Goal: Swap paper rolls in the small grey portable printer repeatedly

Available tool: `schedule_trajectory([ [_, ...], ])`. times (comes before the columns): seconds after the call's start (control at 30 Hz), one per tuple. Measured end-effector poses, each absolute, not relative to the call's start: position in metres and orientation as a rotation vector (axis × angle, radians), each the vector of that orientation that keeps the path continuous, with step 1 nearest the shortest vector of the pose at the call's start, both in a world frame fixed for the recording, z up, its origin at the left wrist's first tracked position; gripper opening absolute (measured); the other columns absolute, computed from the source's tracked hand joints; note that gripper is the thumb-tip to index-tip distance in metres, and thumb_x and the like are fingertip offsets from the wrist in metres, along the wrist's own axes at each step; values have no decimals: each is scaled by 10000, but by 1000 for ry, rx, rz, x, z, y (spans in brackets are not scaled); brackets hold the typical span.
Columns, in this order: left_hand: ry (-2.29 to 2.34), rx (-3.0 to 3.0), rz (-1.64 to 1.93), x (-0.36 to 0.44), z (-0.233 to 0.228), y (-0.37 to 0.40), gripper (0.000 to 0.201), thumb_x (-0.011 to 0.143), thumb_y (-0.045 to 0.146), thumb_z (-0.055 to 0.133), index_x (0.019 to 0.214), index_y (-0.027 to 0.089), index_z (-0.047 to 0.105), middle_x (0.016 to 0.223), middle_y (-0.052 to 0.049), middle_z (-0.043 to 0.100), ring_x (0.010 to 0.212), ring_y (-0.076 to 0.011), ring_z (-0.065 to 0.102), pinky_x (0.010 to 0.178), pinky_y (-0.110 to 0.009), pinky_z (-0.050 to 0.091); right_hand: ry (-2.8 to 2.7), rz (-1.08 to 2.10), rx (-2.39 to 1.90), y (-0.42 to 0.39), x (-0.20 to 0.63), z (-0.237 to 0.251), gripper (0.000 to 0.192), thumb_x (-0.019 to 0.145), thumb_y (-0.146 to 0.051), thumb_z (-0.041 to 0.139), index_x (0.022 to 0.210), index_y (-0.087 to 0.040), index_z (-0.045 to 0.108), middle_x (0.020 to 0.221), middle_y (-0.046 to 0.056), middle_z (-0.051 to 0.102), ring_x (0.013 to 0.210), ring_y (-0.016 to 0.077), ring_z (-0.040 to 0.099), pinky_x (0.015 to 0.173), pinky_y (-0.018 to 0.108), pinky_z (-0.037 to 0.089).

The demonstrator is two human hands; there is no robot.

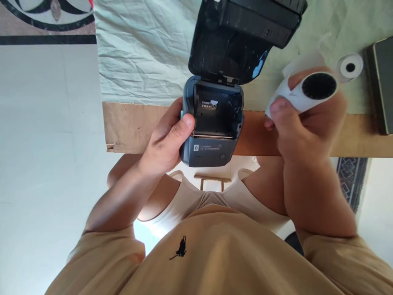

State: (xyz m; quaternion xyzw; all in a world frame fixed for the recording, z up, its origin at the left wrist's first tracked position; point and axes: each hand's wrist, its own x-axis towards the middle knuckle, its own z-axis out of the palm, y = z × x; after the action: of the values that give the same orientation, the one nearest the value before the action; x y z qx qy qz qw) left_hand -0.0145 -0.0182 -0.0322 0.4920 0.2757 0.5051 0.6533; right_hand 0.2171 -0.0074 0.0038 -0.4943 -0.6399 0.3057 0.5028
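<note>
- Printer: small grey-blue unit at the table's near edge, lid swung open and away from the person, paper bay exposed and holding no roll.
- Left hand: clamped on the printer's left side, thumb over the bay's rim, fingers hidden behind the body.
- Right hand: closed around a paper roll, thumb and fingers pinching its loose white end.
- Roll: held in the air, to the right of the bay and a little farther from the person, well apart from the printer; its dark core end faces right and toward the camera, so its long axis runs roughly left to right, close to the bay's width.
- Right hand carries the roll; left hand is the one at the bay.
- Second roll: lies on the pale cloth beyond the right hand, core up.
- Dark flat object: cut off at the right edge, kind unclear.
- Hard to make out: the label inside the bay, the printer's front markings, how much paper trails from the held roll.
</note>
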Motion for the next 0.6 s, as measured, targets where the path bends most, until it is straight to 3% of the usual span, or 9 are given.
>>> schedule_trajectory([
  [0.1, 629, 1104, 1145, -14, -31, -19, 478, 1030, 514, 449, 1317, 173, 623, 1188, -98, 737, 1297, -261, 669, 1074, -395, 592, -1870, 372, -1350, -7, 224, 4, 211, 920, -442, 634, 908, -235, 591, 858, -4, 572, 891, 148, 590, 889, 370, 505],
  [0.23, 612, 1108, 1143, -13, -29, -20, 468, 1029, 509, 452, 1314, 181, 626, 1191, -97, 741, 1260, -261, 692, 1051, -396, 606, -2010, 141, -1336, 1, 231, -1, 274, 929, -474, 620, 1053, -234, 576, 974, 6, 661, 939, 170, 632, 859, 376, 506],
  [0.47, 536, 1100, 1157, -13, -33, -18, 461, 1025, 489, 453, 1333, 193, 626, 1203, -107, 738, 1293, -301, 673, 1083, -457, 584, -2039, 236, -1504, 0, 226, -4, 478, 884, -323, 673, 1305, -274, 454, 1203, 25, 676, 1026, 192, 699, 873, 378, 566],
  [0.6, 613, 1050, 1164, -13, -32, -20, 485, 1033, 492, 400, 1341, 188, 619, 1216, -103, 722, 1345, -323, 636, 1077, -469, 584, -1916, 284, -1408, -6, 237, 4, 425, 905, -419, 636, 1293, -340, 481, 1261, 13, 600, 1249, 230, 603, 923, 395, 561],
])
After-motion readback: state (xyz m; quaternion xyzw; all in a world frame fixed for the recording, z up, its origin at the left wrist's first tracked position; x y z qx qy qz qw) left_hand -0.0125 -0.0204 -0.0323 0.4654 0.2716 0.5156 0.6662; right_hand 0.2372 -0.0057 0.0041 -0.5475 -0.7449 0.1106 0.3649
